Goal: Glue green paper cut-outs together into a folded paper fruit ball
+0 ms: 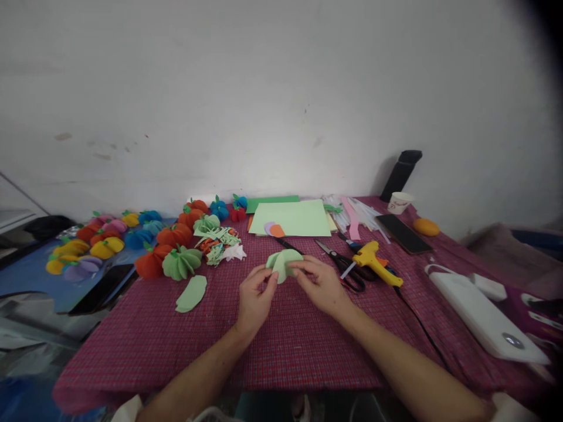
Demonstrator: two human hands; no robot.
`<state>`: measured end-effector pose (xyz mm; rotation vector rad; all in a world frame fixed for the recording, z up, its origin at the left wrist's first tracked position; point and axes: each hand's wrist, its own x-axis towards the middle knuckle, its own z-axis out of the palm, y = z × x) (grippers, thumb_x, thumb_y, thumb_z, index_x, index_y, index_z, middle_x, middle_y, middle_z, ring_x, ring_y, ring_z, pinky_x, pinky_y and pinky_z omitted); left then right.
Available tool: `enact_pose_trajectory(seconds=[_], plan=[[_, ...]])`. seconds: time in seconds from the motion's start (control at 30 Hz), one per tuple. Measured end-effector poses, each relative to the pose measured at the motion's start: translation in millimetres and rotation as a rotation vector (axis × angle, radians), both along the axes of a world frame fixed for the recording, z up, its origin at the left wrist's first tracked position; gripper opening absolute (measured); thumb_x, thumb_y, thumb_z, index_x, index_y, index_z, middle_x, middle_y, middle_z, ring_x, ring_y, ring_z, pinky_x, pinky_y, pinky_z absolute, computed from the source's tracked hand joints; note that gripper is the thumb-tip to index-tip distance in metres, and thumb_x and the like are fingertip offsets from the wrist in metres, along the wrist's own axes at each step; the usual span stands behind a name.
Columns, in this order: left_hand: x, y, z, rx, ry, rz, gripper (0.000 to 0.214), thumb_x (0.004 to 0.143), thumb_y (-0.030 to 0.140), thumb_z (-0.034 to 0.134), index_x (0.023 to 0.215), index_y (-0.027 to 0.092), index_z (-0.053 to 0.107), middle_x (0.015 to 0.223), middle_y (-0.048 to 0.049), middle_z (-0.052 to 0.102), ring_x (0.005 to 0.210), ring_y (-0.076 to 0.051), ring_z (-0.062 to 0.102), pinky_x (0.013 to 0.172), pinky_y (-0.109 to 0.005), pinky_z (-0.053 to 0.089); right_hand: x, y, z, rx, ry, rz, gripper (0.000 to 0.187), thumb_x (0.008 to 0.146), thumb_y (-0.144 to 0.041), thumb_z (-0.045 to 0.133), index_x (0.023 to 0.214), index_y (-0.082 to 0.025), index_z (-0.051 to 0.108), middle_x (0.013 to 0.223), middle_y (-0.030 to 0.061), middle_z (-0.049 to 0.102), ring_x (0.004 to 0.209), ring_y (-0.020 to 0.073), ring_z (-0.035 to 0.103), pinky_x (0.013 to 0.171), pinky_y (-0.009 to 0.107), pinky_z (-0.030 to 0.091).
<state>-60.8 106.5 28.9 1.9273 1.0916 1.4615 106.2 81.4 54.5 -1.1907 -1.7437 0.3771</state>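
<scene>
Between my two hands is a light green folded paper piece [281, 261] with several leaves fanned apart, held above the checked cloth. My left hand [257, 293] pinches its left side between thumb and fingers. On the other side, the fingers of my right hand [320, 284] close on its right edge. More light green paper cut-outs [192, 294] lie flat to the left of my left hand. Beyond them stands a light green paper pumpkin [181, 262] with ribbed leaves and a green stem.
Many coloured paper pumpkins [175, 235] crowd the left side. Paper scraps [217, 243] and light green sheets [292, 217] lie at the back. To the right are black scissors [341, 261], a yellow glue gun [373, 262] with a trailing cord, a phone [403, 233], a paper cup [399, 202] and a white power bank [484, 316].
</scene>
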Motion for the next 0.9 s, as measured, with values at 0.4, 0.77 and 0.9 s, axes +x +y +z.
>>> enact_pose_trajectory(seconds=[0.4,0.77,0.9], plan=[[-1.4,-7.3,-1.5,0.149,0.176,-0.13,0.03,0.079,0.016,0.052,0.106,0.022,0.064,0.11,-0.0077,0.06,0.102,-0.019,0.056,0.089,-0.033,0.045,-3.1,-1.8,2.6,-0.057,-0.039,-0.053,0.021,0.079,-0.031,0.059,0.094,-0.018,0.066,0.086,0.0049,0.062,0.07,0.0143,0.057,0.059,0.024,0.044],[4.1,-4.2,0.8,-0.286,-0.363,-0.337,0.058,0.082,0.028,0.054,0.135,0.021,0.032,0.124,-0.0121,0.053,0.108,-0.021,0.055,0.089,-0.033,0.046,-1.0,-2.6,4.7,-0.005,-0.042,0.047,0.034,0.091,-0.026,0.037,0.061,-0.019,0.052,0.066,0.0006,0.05,0.064,0.014,0.049,0.06,0.025,0.039],[3.7,1.5,-1.5,-0.348,-0.418,-0.318,0.047,0.08,0.031,0.056,0.124,0.018,0.047,0.126,-0.01,0.054,0.112,-0.021,0.051,0.095,-0.033,0.041,0.0,-1.2,2.9,-0.015,0.005,0.076,0.034,0.09,-0.025,0.038,0.06,-0.019,0.052,0.068,0.0015,0.053,0.068,0.0149,0.051,0.064,0.026,0.042]])
